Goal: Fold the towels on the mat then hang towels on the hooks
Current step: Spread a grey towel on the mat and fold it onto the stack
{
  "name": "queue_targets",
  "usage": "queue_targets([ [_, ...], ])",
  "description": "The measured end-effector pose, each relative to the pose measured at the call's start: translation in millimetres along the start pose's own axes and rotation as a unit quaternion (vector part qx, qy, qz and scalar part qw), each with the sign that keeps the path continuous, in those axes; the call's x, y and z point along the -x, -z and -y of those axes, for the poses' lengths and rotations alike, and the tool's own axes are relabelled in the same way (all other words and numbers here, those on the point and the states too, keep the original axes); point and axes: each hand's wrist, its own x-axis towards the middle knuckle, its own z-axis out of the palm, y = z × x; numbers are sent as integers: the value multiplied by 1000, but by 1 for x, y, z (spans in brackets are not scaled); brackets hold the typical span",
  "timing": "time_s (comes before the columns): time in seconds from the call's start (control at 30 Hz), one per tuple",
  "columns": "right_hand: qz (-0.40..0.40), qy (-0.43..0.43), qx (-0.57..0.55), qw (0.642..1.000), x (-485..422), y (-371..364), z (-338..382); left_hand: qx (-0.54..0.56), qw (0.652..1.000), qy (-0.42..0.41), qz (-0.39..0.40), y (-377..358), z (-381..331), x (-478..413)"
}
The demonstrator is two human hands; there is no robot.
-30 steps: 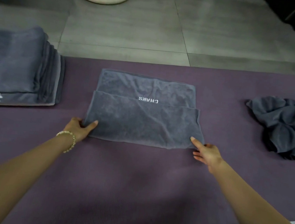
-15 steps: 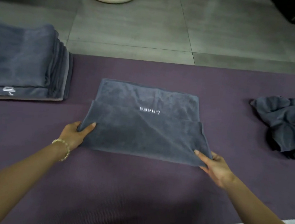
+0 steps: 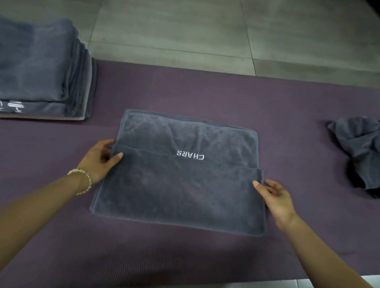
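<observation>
- Head view: a grey towel [image 3: 179,185] lies flat at the middle of the purple mat [image 3: 171,260], its near layer folded up over the far one, just below white "CHARS" lettering.
- Left hand [image 3: 98,161], wearing a bead bracelet [image 3: 83,179], pinches the upper layer's left corner, thumb on top.
- Right hand [image 3: 275,198] appears to pinch the right corner likewise; the fingers underneath are partly hidden.
- Stack of folded towels [image 3: 27,66] on the mat's left; crumpled towel [image 3: 372,155] on its right.
</observation>
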Motion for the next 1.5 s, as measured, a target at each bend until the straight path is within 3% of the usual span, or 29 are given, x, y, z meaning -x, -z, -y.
queue_targets([
  [0.13,-54,49,26,997,-16,-15,4,-127,991,-44,-21,4,9,-16],
  [0.3,-47,75,2,996,-14,-12,10,-119,992,-33,0,11,14,-20],
  [0.47,-62,157,90,981,-8,5,17,51,998,-35,-14,9,7,-19],
  [0.57,-70,176,51,981,-15,6,28,143,988,-22,-49,7,-6,-29],
  [0.7,-76,162,-27,983,-44,-5,62,172,979,-40,-102,10,-40,-60],
  [0.8,-95,149,-41,983,-76,-20,87,129,984,-36,-116,15,-62,-96],
  [0.97,1,-9,6,1000,-112,-37,85,-10,997,74,2,7,-40,-124],
  [1.03,-6,6,56,998,-105,-37,82,-74,995,63,-12,0,-33,-115],
  [1.2,-25,56,197,978,-71,-25,50,-109,992,23,-66,-9,-12,-85],
  [1.37,-78,171,162,969,-62,-30,47,-63,988,-2,-141,-13,-2,-72],
  [1.5,-82,136,178,971,-67,-37,53,-54,988,16,-147,-14,-5,-70],
])
